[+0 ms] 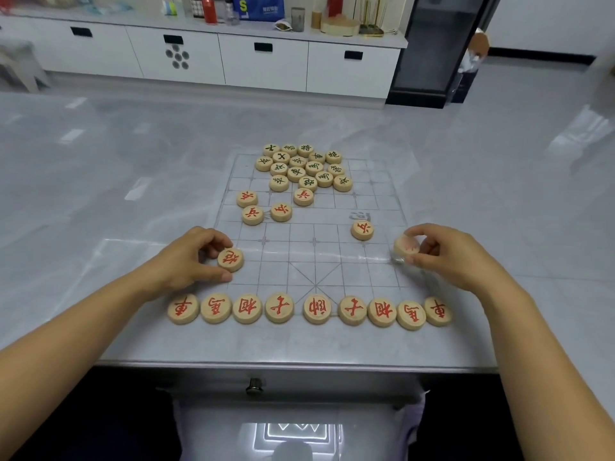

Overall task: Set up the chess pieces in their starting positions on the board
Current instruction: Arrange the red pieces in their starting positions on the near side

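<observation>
A clear plastic chess board (312,257) with a printed grid lies on the grey table. Along its near edge stands a row of several red-lettered wooden discs (309,309). My left hand (186,261) grips a red cannon piece (230,259) at the board's left side, resting on the surface. My right hand (446,254) holds another red piece (406,246), blurred, tilted just above the board's right edge. Several loose red soldier pieces (281,212) lie mid-board, one (362,229) near my right hand. A cluster of black-lettered pieces (301,168) sits at the far end.
The grey marble table (100,194) has its front edge near me, with a drawer knob (254,385) below. White cabinets (233,58) with cans and bags on top stand behind, beyond the table's far edge.
</observation>
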`<action>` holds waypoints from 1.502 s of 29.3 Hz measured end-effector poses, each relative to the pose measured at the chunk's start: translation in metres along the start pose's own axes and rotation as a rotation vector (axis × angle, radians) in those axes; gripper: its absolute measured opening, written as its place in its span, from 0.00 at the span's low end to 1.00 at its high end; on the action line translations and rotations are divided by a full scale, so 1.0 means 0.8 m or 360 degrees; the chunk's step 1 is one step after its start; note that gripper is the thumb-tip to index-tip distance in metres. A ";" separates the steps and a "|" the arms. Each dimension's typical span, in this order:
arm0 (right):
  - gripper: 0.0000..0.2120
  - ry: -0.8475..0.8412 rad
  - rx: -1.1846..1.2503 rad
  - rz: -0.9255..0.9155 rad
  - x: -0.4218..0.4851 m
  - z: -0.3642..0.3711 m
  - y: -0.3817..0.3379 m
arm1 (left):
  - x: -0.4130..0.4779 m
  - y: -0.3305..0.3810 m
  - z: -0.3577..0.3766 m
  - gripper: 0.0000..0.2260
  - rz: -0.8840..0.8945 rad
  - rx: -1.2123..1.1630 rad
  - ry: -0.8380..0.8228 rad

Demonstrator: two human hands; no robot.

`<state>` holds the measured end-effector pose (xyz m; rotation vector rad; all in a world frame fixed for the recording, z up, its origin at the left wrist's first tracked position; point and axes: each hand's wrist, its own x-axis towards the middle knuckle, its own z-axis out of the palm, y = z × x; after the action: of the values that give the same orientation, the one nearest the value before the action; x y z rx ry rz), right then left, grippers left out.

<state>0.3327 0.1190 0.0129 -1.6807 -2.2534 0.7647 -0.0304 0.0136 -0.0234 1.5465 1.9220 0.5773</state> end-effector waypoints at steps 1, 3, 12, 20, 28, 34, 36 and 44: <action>0.19 -0.0037 -0.0037 0.0002 0.000 0.002 -0.001 | 0.000 0.000 0.000 0.19 -0.0002 -0.0006 -0.0001; 0.19 -0.0124 -0.0096 0.0011 0.001 0.008 -0.004 | 0.000 0.000 0.000 0.18 0.0000 -0.0018 -0.0004; 0.17 -0.0259 -0.0059 0.0048 0.007 0.021 0.005 | -0.004 0.004 0.003 0.15 0.0028 -0.0009 0.0039; 0.17 -0.0266 0.0011 0.0061 0.010 0.025 0.010 | -0.003 0.002 0.005 0.15 0.0035 0.0027 0.0054; 0.17 -0.0253 0.0025 0.0068 0.010 0.025 0.011 | -0.004 0.004 0.006 0.16 0.0021 0.0061 0.0099; 0.23 -0.0339 0.0018 0.0106 0.008 0.019 0.003 | -0.005 0.005 0.003 0.20 0.0024 0.0070 0.0023; 0.26 -0.0294 0.0010 0.0130 0.008 0.013 -0.002 | -0.004 0.005 -0.002 0.21 0.0005 0.0000 -0.0007; 0.23 -0.0013 -0.0396 0.0051 0.060 0.031 -0.053 | 0.032 0.020 -0.015 0.10 0.0008 0.0035 0.0316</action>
<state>0.2707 0.1489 0.0083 -1.8261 -2.4169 0.5149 -0.0307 0.0425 -0.0084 1.5580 2.0775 0.7379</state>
